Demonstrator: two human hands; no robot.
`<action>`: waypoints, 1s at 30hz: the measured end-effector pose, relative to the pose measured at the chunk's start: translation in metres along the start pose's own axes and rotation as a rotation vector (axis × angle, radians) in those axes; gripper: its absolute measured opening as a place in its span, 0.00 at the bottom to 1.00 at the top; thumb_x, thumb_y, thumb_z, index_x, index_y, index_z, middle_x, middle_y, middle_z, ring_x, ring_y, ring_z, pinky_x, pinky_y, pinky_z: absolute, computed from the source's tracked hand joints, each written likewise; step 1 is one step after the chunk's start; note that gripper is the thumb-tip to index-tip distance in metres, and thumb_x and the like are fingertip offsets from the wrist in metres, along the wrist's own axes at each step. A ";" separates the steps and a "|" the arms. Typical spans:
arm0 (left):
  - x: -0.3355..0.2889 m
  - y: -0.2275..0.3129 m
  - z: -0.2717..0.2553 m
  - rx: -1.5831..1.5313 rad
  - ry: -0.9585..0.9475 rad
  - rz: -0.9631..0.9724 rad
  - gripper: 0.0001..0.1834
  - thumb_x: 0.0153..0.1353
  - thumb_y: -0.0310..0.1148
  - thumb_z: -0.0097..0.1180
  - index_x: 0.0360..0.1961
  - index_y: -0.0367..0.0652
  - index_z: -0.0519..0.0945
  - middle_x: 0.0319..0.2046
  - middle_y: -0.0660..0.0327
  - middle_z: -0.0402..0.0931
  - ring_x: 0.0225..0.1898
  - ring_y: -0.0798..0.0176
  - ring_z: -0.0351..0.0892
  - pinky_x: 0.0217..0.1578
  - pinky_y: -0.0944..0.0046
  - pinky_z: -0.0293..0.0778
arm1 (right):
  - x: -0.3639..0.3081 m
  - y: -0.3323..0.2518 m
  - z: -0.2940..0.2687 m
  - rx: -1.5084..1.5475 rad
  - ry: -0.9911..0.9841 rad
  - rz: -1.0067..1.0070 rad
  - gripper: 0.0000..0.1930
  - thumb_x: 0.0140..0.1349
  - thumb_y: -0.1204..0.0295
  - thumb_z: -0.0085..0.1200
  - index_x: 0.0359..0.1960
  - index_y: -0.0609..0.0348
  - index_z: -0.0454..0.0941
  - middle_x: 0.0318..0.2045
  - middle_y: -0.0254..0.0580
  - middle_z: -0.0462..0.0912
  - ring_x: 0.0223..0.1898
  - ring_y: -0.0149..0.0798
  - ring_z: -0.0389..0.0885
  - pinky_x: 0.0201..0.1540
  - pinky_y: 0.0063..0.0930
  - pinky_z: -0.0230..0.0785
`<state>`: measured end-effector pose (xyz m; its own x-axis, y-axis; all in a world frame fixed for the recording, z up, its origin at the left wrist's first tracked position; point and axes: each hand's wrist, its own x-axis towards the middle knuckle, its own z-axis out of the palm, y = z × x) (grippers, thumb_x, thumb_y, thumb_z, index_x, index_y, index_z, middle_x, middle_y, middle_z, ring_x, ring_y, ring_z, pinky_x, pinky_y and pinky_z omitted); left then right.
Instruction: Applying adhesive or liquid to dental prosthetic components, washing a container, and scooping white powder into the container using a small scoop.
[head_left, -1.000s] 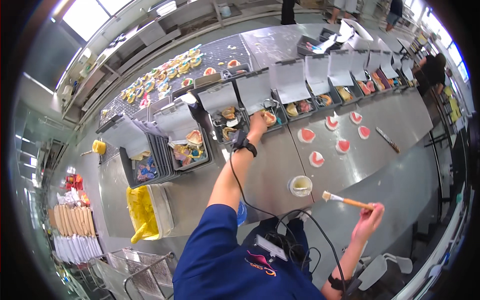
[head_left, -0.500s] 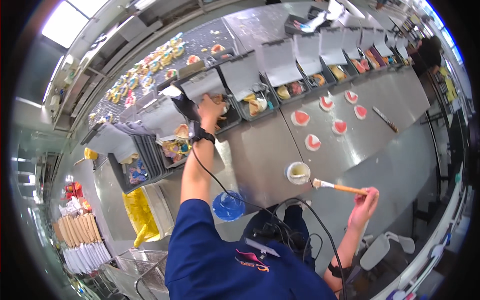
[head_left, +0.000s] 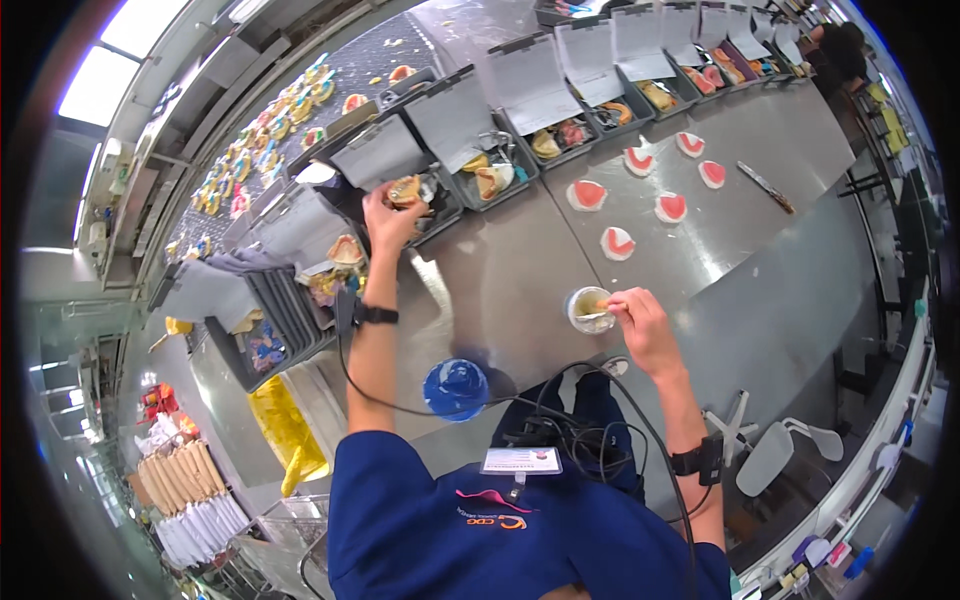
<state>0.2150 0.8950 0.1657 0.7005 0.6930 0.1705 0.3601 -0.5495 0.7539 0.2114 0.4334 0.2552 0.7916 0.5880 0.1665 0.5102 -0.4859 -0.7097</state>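
Note:
My left hand (head_left: 388,222) is closed on a tan dental cast (head_left: 406,190) at the front of an open grey bin (head_left: 440,222). In my right hand (head_left: 648,332) is a brush (head_left: 603,304), gripped by its wooden handle, much of which the fingers hide. Its bristle end reaches into a small white pot (head_left: 573,318) of pale paste, so the tip is hard to see. Several white casts with red-pink arches, such as one cast (head_left: 617,243), lie on the steel table (head_left: 500,300) beyond the pot.
A blue bowl (head_left: 455,390) stands near the table's front edge. Open grey bins with raised lids line the back. At left are stacked grey bins (head_left: 270,300) and a yellow-lined tub (head_left: 285,425). A knife-like tool (head_left: 766,187) lies far right. A cable (head_left: 400,408) crosses my front.
My left hand has drawn back slightly from inside the bin and now shows a dental cast in it. My right hand has moved left and put the brush into the pot.

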 end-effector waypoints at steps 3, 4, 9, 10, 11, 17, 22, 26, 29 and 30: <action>-0.060 0.025 -0.027 -0.812 -0.114 -0.229 0.36 0.47 0.21 0.69 0.60 0.40 0.71 0.48 0.56 0.74 0.47 0.62 0.77 0.47 0.65 0.76 | -0.005 0.007 -0.003 0.024 -0.096 -0.007 0.07 0.66 0.69 0.54 0.40 0.59 0.78 0.36 0.43 0.81 0.42 0.49 0.77 0.45 0.41 0.70; -0.080 0.024 -0.044 -0.963 -0.185 -0.335 0.37 0.52 0.13 0.62 0.64 0.43 0.67 0.53 0.57 0.74 0.48 0.66 0.76 0.49 0.69 0.75 | -0.004 0.009 -0.007 0.028 -0.051 -0.045 0.07 0.66 0.70 0.54 0.40 0.59 0.79 0.37 0.43 0.81 0.41 0.48 0.78 0.44 0.39 0.71; -0.171 0.049 -0.085 -1.356 -0.320 -0.515 0.43 0.57 0.12 0.54 0.73 0.50 0.59 0.59 0.58 0.72 0.52 0.64 0.77 0.53 0.67 0.74 | -0.002 0.000 -0.012 0.068 -0.001 -0.010 0.07 0.65 0.71 0.55 0.41 0.59 0.80 0.37 0.42 0.81 0.40 0.47 0.78 0.43 0.39 0.71; -0.187 0.054 -0.088 -1.339 -0.331 -0.534 0.44 0.57 0.12 0.54 0.74 0.50 0.57 0.59 0.57 0.71 0.53 0.63 0.76 0.54 0.67 0.74 | -0.002 0.004 -0.007 0.050 -0.053 -0.046 0.07 0.65 0.71 0.55 0.41 0.59 0.79 0.36 0.41 0.81 0.40 0.46 0.77 0.43 0.39 0.71; -0.199 0.063 -0.087 -1.299 -0.343 -0.524 0.44 0.55 0.12 0.56 0.73 0.47 0.57 0.59 0.55 0.71 0.55 0.61 0.76 0.55 0.66 0.74 | -0.002 0.005 -0.006 0.031 -0.104 -0.080 0.07 0.65 0.71 0.55 0.41 0.59 0.79 0.36 0.41 0.80 0.39 0.46 0.77 0.43 0.39 0.71; -0.251 0.070 -0.066 -1.357 -0.281 -0.536 0.42 0.50 0.13 0.61 0.68 0.41 0.62 0.58 0.53 0.71 0.58 0.60 0.75 0.56 0.66 0.74 | 0.002 0.004 -0.004 0.060 -0.085 -0.042 0.06 0.66 0.70 0.55 0.39 0.59 0.78 0.34 0.42 0.79 0.38 0.48 0.77 0.41 0.40 0.70; -0.266 0.092 -0.066 -1.517 -0.327 -0.658 0.39 0.53 0.23 0.58 0.69 0.46 0.61 0.57 0.52 0.72 0.61 0.51 0.73 0.59 0.58 0.73 | 0.014 0.008 0.011 0.073 -0.143 -0.076 0.06 0.66 0.70 0.55 0.37 0.60 0.78 0.34 0.44 0.80 0.37 0.48 0.78 0.41 0.40 0.71; -0.264 0.119 -0.076 -1.685 -0.385 -0.689 0.40 0.53 0.34 0.54 0.70 0.46 0.59 0.55 0.48 0.73 0.60 0.41 0.74 0.59 0.49 0.74 | 0.021 0.018 0.010 0.106 0.052 -0.029 0.07 0.67 0.70 0.54 0.37 0.61 0.77 0.32 0.45 0.81 0.36 0.49 0.79 0.39 0.41 0.71; -0.263 0.107 -0.075 -1.630 -0.406 -0.645 0.41 0.52 0.35 0.53 0.70 0.46 0.58 0.55 0.48 0.72 0.58 0.39 0.75 0.58 0.47 0.75 | 0.019 0.011 0.007 -0.011 0.099 -0.036 0.08 0.67 0.69 0.55 0.36 0.61 0.78 0.31 0.46 0.81 0.35 0.49 0.80 0.37 0.41 0.71; -0.263 0.104 -0.074 -1.634 -0.402 -0.644 0.41 0.52 0.35 0.53 0.70 0.46 0.58 0.55 0.48 0.72 0.58 0.39 0.75 0.58 0.47 0.75 | 0.017 0.007 0.006 -0.078 0.091 -0.031 0.08 0.68 0.68 0.55 0.36 0.61 0.78 0.31 0.46 0.81 0.34 0.49 0.81 0.37 0.41 0.71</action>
<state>0.0224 0.6902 0.2459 0.8911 0.3090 -0.3323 -0.1259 0.8719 0.4733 0.2264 0.4438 0.2495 0.8005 0.5442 0.2510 0.5565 -0.5197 -0.6482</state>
